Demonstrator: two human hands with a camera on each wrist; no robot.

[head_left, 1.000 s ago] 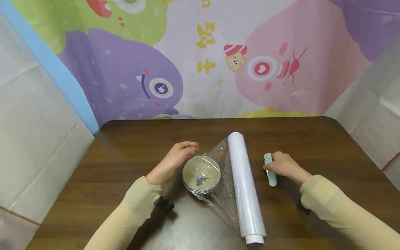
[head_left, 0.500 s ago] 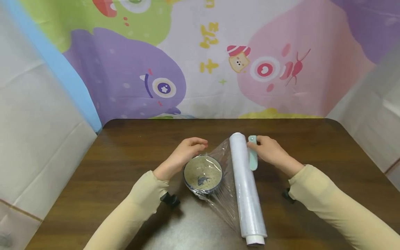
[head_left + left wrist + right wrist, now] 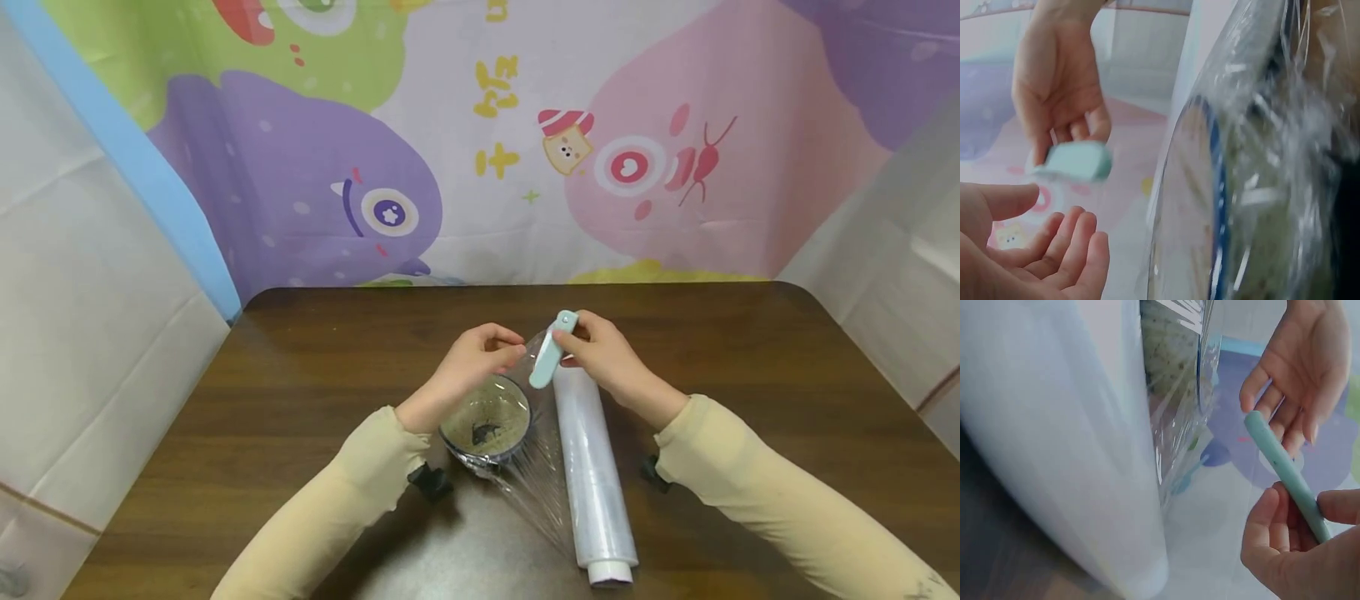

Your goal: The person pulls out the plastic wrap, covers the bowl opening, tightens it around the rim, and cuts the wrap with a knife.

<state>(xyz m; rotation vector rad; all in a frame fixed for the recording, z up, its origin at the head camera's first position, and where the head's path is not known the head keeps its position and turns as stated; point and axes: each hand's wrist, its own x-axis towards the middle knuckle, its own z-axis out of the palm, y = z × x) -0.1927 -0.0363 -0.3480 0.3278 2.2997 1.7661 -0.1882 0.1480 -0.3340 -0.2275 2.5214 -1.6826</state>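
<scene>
In the head view my right hand (image 3: 606,352) pinches a mint-green folding knife (image 3: 547,362) between thumb and fingers, over the far end of a plastic wrap roll (image 3: 596,479). The knife looks folded, with a pivot at its top end. My left hand (image 3: 471,360) hovers by the far rim of a speckled bowl (image 3: 491,414), fingers loosely bent and holding nothing. Clear film (image 3: 534,479) runs from the roll across the bowl's mouth. The left wrist view shows the knife (image 3: 1079,160) close to my left fingertips; the right wrist view shows it (image 3: 1288,472) from its narrow side.
Everything stands on a dark wooden table (image 3: 247,433). A cartoon-printed curtain (image 3: 480,225) hangs behind its far edge. Pale panels (image 3: 67,333) rise at either side.
My right hand has carried the knife leftward from the right of the roll to over its far end, tilting it. My left hand has shifted right toward it. Bowl and roll stay put.
</scene>
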